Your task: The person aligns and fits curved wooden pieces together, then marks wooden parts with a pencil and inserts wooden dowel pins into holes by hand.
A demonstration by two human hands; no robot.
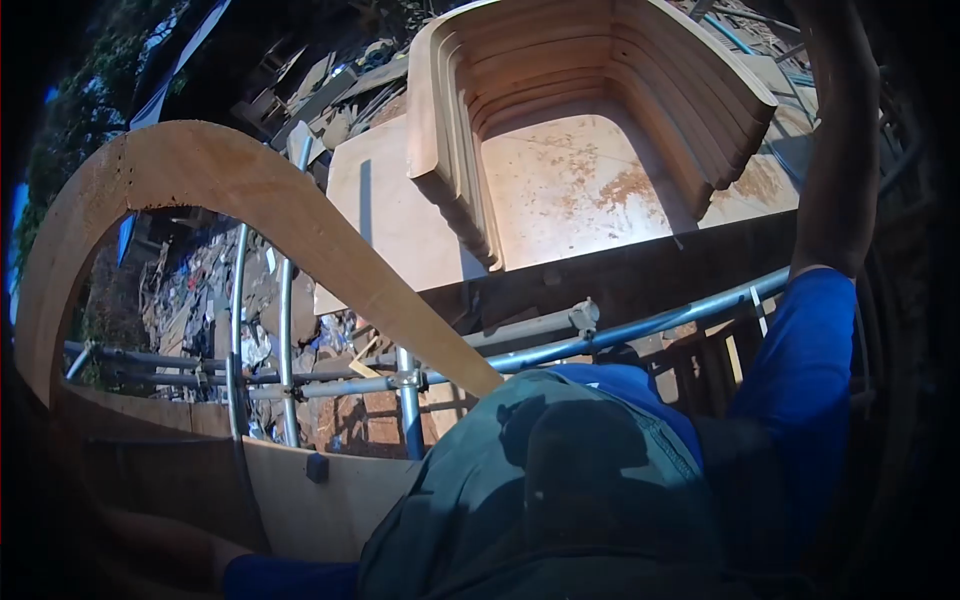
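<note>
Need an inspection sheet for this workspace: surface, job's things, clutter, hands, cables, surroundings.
Surface: pale wooden board, brown staining or dust on it.
Job's things: stack of U-shaped wooden pieces on the board; a separate curved wooden piece at left, one end by the wearer's green clothing.
Clutter: mixed scrap at left, beyond metal tubes.
Hands: left lost in the dark edge, only its forearm shows; right beyond the top edge, forearm raised. No fingers visible.
Cables: thin blue line behind the stack; cable or pole, cannot tell.
Surroundings: outdoors, sunlit; foliage upper left.
</note>
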